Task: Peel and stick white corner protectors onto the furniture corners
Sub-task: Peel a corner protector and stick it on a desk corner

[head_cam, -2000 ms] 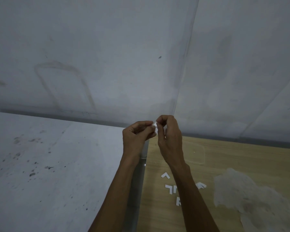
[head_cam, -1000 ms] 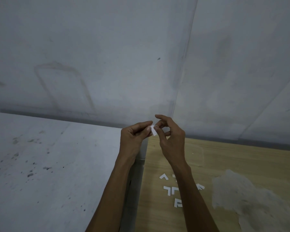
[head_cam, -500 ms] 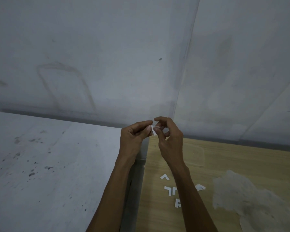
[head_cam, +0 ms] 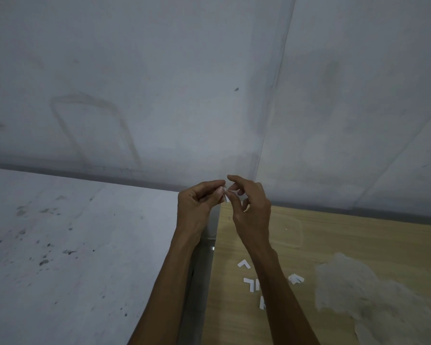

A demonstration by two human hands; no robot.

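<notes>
Head view: left hand point(head_cam: 197, 207) & right hand point(head_cam: 253, 212) both pinch one protector point(head_cam: 226, 197), prob. mid-peel, none visibly stuck, several spares point(head_cam: 249, 282) waiting on near table point(head_cam: 358, 245).

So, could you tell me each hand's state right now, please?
Left hand: pinches the corner protector.
Right hand: pinches the same protector's edge.

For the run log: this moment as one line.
stage: peeling | left hand: pinches corner protector | right hand: picks its edge | spare protectors: on wooden table
</notes>
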